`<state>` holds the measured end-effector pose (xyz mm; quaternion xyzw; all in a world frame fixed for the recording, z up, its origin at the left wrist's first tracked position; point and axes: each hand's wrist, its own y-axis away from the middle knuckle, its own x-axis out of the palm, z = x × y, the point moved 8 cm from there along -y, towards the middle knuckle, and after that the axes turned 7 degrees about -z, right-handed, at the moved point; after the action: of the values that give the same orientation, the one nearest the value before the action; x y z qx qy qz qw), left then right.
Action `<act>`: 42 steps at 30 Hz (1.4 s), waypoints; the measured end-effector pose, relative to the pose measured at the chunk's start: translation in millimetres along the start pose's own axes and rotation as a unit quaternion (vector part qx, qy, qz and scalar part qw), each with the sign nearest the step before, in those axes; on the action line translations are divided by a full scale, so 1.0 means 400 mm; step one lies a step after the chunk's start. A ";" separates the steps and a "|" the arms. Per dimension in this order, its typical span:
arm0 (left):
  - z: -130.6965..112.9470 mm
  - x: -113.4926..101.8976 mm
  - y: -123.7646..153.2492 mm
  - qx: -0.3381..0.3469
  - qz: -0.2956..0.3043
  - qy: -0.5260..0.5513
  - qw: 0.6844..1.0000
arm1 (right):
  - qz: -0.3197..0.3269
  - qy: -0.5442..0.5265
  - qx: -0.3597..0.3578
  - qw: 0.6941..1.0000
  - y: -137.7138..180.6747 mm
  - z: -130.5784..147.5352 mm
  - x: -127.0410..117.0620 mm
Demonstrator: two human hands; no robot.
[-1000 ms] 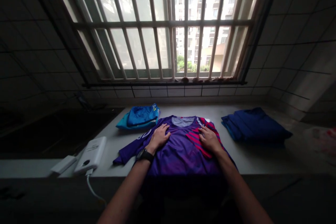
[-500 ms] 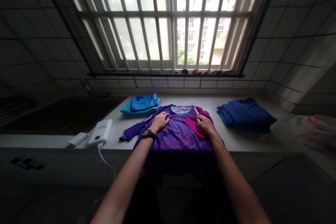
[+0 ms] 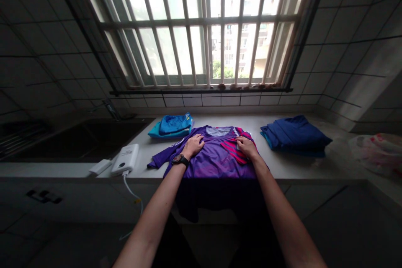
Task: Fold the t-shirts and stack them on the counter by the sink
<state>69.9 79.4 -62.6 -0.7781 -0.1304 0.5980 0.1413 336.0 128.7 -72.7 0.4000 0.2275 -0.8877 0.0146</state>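
"Where is the purple jersey being kept?"

"It is being spread on a pale countertop, with its hem being left to hang over the front edge at 6 o'clock."

"And the hands?"

"The left hand and right hand are being pressed open on the chest, with nothing being gripped. The right one is being rested on the red stripes."

"How much room is being left?"

"Little. A folded blue-and-teal garment is being kept just beyond the collar at 11 o'clock, a folded navy garment near the jersey at 3 o'clock, and a white power bank just beside the sleeve at 9 o'clock."

"Any change from the earlier frame?"

"Both palms are being kept on the same spots."

"Materials?"

"A thin, smooth synthetic knit is being shown, and a crumpled plastic bag is being seen farther off at 3 o'clock."
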 end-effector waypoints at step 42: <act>0.248 -0.253 0.041 -0.280 0.039 0.355 0.891 | 0.010 -0.037 -0.027 0.999 0.013 0.004 0.009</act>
<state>-50.7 32.9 -2.6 -0.9505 -0.2026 0.2253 -0.0688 333.5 124.0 -76.3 0.3689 0.2472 -0.8950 0.0425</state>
